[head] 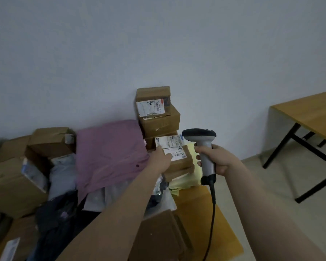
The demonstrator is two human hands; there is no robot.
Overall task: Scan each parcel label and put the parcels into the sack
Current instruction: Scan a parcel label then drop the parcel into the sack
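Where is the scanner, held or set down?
Held: the right hand grips the scanner by its handle; the left hand holds a box.

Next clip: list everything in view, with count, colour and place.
stacked boxes: at least three, brown, against the wall
labelled box: one, brown, white label, before the stack
left boxes: several, brown, far left
bag: one, pink, mid-pile
mailer: one, pale yellow, low in the pile
scanner: one, grey, dark head, corded
table: one, wood top, black legs, right
left hand: grips labelled box
right hand: grips scanner
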